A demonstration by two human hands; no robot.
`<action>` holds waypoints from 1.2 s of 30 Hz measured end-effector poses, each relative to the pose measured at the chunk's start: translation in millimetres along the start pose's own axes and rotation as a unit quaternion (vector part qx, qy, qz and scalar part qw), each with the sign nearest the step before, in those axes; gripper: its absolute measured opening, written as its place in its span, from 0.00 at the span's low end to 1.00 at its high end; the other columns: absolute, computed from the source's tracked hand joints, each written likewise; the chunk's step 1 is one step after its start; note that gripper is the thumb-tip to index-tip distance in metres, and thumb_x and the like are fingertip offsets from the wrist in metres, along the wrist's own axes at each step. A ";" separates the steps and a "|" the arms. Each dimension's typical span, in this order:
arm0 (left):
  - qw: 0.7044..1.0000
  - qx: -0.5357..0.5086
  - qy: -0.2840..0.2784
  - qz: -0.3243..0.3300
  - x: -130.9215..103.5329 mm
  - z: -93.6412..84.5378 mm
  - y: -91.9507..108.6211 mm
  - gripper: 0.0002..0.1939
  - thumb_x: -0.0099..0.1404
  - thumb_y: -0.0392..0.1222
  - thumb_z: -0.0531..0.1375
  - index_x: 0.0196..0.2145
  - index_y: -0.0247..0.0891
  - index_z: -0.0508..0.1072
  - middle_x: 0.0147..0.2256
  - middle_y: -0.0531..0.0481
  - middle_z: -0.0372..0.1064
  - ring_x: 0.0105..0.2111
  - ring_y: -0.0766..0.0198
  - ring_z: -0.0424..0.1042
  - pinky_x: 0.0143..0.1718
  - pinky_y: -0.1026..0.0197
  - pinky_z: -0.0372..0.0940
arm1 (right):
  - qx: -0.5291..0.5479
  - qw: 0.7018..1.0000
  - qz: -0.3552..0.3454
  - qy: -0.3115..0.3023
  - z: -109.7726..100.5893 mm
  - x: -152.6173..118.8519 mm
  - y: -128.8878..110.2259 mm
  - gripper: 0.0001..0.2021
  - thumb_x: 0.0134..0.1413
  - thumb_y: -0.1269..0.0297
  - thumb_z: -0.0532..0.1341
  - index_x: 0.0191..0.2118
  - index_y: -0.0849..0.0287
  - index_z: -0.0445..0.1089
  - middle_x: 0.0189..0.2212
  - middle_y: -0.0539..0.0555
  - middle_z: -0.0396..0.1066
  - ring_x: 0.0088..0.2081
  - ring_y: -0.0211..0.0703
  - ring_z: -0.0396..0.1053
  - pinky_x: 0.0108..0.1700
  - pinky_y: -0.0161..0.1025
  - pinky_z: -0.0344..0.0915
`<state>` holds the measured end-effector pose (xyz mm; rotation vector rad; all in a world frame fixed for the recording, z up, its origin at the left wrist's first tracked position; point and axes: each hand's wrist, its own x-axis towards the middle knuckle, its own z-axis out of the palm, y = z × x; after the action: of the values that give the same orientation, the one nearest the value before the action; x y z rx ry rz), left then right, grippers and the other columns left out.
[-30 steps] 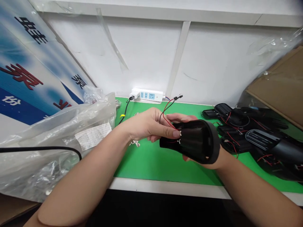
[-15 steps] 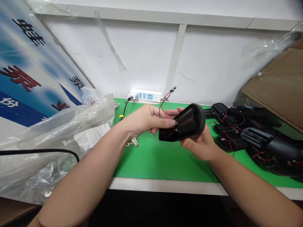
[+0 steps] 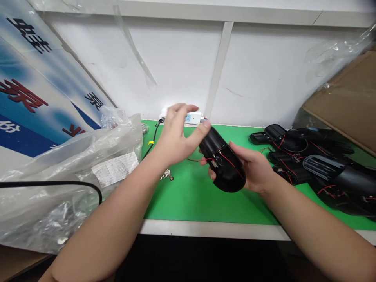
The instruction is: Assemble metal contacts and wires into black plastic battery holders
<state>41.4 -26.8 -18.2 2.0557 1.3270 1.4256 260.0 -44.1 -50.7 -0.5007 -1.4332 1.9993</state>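
A black plastic housing [image 3: 225,166] with red wires along its open inside is gripped by my right hand [image 3: 255,166], whose fingers pass behind it. It tilts, with its rounded end low and toward me. My left hand [image 3: 180,135] is at the housing's upper end, fingers spread and raised; its thumb is at the edge, and I cannot tell whether it touches. A red wire hangs out on the housing's left side. On the green mat [image 3: 188,203], beyond my left forearm, lie small metal parts [image 3: 167,175], partly hidden.
Several similar black housings [image 3: 323,166] with red wires are piled on the right. A white power strip [image 3: 194,118] sits against the back wall, partly behind my left hand. Plastic bags [image 3: 117,145] with a paper label and a printed box [image 3: 55,86] stand left; a cardboard box [image 3: 346,98] is at right.
The housing has turned, its rounded end swinging from upper right to down toward me. My left hand has let go of its wires and opened. My right hand still holds the housing.
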 end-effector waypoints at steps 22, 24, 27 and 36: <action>0.798 -0.517 -0.036 -0.307 18.7 -29.4 9.4 0.19 0.73 0.48 0.54 0.51 0.33 0.74 0.34 0.44 0.76 0.34 0.60 0.77 0.41 0.57 0.76 | -0.335 0.908 -0.155 0.198 26.9 12.9 32.2 0.18 0.68 0.50 0.63 0.55 0.54 0.67 0.49 0.58 0.67 0.39 0.41 0.71 0.33 0.38 0.76; 0.794 -0.531 -0.015 -0.296 23.7 -41.0 6.2 0.19 0.73 0.48 0.54 0.53 0.33 0.74 0.35 0.43 0.77 0.35 0.59 0.78 0.44 0.57 0.76 | -0.420 0.873 -0.204 0.140 34.2 22.9 45.0 0.12 0.68 0.61 0.63 0.54 0.55 0.70 0.52 0.59 0.68 0.41 0.40 0.72 0.42 0.41 0.76; 0.789 -0.524 -0.043 -0.318 25.6 -43.8 -4.6 0.19 0.72 0.47 0.55 0.53 0.32 0.74 0.37 0.42 0.77 0.38 0.54 0.79 0.44 0.51 0.77 | -0.520 0.838 -0.165 0.032 44.1 38.6 62.0 0.13 0.65 0.65 0.65 0.54 0.58 0.76 0.45 0.59 0.73 0.43 0.45 0.74 0.47 0.45 0.74; 0.778 -0.528 -0.093 -0.328 22.3 -34.5 -11.3 0.19 0.73 0.49 0.55 0.46 0.30 0.77 0.34 0.41 0.77 0.31 0.57 0.76 0.36 0.56 0.72 | -0.599 0.789 -0.138 0.008 45.2 53.1 62.8 0.07 0.63 0.72 0.63 0.40 0.59 0.80 0.39 0.58 0.80 0.42 0.49 0.77 0.47 0.46 0.73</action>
<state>7.8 -10.9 2.6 0.8241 0.7079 1.1423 176.2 -53.8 -91.8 -0.7290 -2.4771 0.6242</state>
